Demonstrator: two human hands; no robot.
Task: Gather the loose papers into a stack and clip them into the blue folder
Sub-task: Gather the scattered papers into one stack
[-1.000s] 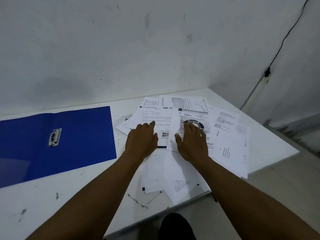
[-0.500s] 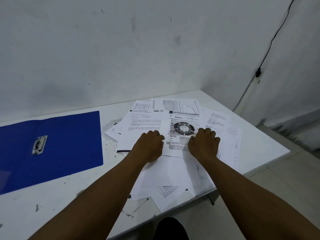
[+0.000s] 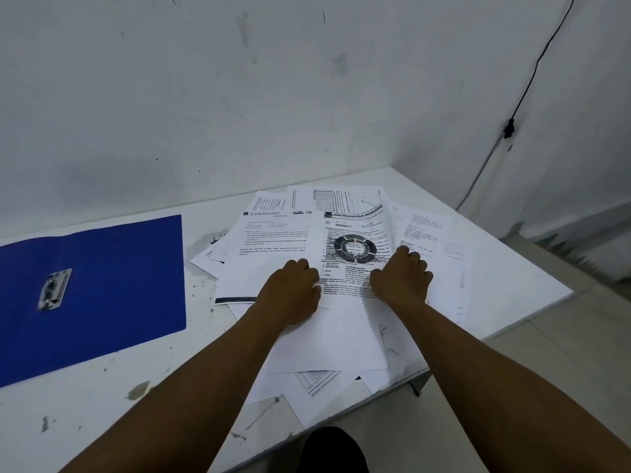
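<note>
Both hands have gone from lying flat on the scattered white printed sheets (image 3: 269, 240) a second ago to curled, the left hand (image 3: 290, 291) and right hand (image 3: 401, 279) flanking the top sheet with the dark ring diagram (image 3: 355, 249) at frame centre. Each grip seems to bunch paper under bent fingers, though the fingertips are hidden. Gathering has only begun; the open blue plastic folder (image 3: 112, 288) with its metal clip (image 3: 54, 289) waits untouched at the left on the white worktop (image 3: 512, 288).

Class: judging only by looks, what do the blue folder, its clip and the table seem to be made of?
Blue folder: likely plastic, smooth with a faint sheen, an even colour.
Clip: probably metal, silvery and reflective, though blurred.
Table: a white, matte hard top, stained and scuffed; painted wood or laminate, hard to tell.
</note>
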